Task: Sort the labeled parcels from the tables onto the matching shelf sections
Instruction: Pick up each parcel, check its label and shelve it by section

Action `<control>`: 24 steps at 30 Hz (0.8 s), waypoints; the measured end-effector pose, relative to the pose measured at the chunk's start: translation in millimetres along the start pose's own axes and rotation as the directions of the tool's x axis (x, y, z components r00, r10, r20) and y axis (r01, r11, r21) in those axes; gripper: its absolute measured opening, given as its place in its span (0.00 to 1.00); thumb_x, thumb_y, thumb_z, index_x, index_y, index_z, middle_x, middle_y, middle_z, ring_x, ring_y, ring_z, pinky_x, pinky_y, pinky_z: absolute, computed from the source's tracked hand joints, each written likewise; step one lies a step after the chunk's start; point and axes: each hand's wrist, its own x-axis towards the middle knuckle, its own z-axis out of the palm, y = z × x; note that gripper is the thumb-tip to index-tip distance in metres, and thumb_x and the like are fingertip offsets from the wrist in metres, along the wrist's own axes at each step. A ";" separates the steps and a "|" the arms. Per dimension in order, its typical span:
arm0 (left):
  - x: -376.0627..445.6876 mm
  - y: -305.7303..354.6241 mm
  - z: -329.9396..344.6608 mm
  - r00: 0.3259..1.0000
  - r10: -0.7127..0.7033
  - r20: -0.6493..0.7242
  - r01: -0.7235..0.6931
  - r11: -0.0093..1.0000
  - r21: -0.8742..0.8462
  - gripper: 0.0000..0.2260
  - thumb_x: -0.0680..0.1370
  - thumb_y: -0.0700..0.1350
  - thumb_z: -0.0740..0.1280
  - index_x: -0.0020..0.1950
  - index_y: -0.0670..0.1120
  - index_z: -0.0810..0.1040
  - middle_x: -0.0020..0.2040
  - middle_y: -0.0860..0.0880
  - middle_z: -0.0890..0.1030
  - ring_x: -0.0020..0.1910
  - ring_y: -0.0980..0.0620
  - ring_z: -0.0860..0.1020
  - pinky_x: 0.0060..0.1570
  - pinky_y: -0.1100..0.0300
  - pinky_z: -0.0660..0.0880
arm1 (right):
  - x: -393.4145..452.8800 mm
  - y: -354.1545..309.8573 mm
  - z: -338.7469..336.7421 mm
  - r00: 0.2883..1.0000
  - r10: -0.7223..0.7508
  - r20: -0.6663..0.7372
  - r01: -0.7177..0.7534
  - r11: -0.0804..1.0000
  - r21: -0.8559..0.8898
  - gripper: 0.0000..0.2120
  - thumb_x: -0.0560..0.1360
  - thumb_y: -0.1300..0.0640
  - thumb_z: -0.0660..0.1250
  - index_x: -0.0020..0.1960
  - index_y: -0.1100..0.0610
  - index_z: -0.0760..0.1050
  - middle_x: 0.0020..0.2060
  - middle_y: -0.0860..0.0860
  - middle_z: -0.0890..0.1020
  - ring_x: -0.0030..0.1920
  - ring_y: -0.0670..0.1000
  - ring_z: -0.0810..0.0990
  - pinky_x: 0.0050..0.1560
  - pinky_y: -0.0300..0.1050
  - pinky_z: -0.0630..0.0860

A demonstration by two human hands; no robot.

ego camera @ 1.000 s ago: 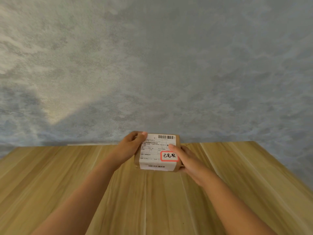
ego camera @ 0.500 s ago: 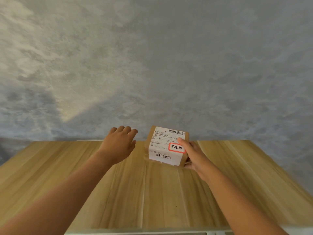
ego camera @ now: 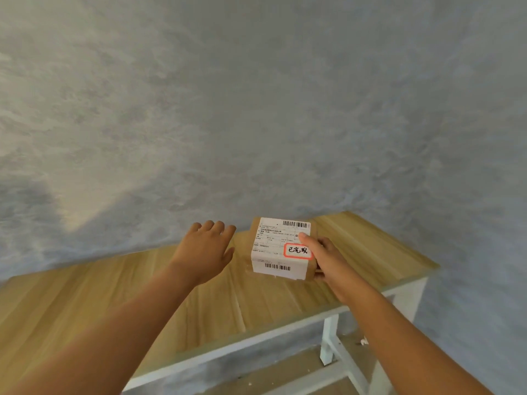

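Note:
A small brown cardboard parcel carries a white shipping label with barcodes and a red-framed sticker with handwritten characters. My right hand grips its right side, thumb on the label, and holds it lifted above the wooden table. My left hand hovers just left of the parcel with fingers spread, holding nothing and not touching the box. No shelf is in view.
The table has a light wood top and a white frame with a leg at the lower right. A grey mottled wall rises right behind it. Wooden floor shows under the table.
My left hand let go of the parcel and moved off to the left. The right hand alone lifted the parcel. The view swung, so the table now sits tilted with its right end and leg showing.

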 end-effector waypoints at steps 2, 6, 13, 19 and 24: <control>-15.9 8.8 -6.4 0.998 0.059 -0.007 -0.059 0.998 -0.002 0.21 0.82 0.56 0.55 0.72 0.49 0.68 0.63 0.48 0.76 0.61 0.46 0.75 0.61 0.52 0.69 | -32.0 1.5 -1.2 0.999 0.001 -0.054 0.000 1.000 0.014 0.23 0.76 0.39 0.65 0.65 0.51 0.70 0.48 0.47 0.86 0.48 0.48 0.85 0.43 0.45 0.79; -43.9 29.4 -24.6 0.987 0.156 -0.025 -0.157 0.988 -0.003 0.20 0.82 0.56 0.56 0.69 0.48 0.71 0.60 0.47 0.78 0.58 0.45 0.76 0.58 0.51 0.71 | -95.4 0.6 -8.9 0.990 0.016 -0.141 -0.010 0.999 0.041 0.22 0.77 0.41 0.65 0.65 0.52 0.70 0.48 0.48 0.86 0.47 0.48 0.85 0.41 0.44 0.79; -73.6 94.9 -85.0 0.943 0.307 -0.126 -0.315 0.948 -0.047 0.20 0.82 0.56 0.55 0.70 0.48 0.69 0.61 0.48 0.77 0.61 0.45 0.75 0.60 0.52 0.69 | -204.6 -1.7 -59.2 0.945 0.024 -0.327 -0.005 0.998 0.056 0.24 0.76 0.41 0.66 0.67 0.52 0.69 0.51 0.49 0.85 0.50 0.50 0.85 0.50 0.49 0.81; -106.0 185.3 -144.5 0.895 0.399 -0.201 -0.420 0.904 -0.077 0.20 0.82 0.56 0.56 0.71 0.49 0.68 0.64 0.48 0.75 0.63 0.45 0.73 0.62 0.51 0.68 | -310.3 -0.7 -128.5 0.893 -0.005 -0.451 0.027 0.999 0.044 0.24 0.77 0.39 0.65 0.67 0.50 0.68 0.51 0.49 0.85 0.51 0.51 0.85 0.52 0.51 0.82; -154.0 288.6 -204.6 0.827 0.475 -0.302 -0.516 0.854 -0.070 0.20 0.82 0.55 0.55 0.72 0.49 0.67 0.63 0.48 0.75 0.63 0.46 0.73 0.60 0.52 0.67 | -427.9 9.2 -204.2 0.840 -0.036 -0.542 0.055 0.998 0.019 0.24 0.76 0.39 0.65 0.67 0.50 0.68 0.51 0.48 0.86 0.51 0.50 0.85 0.55 0.51 0.81</control>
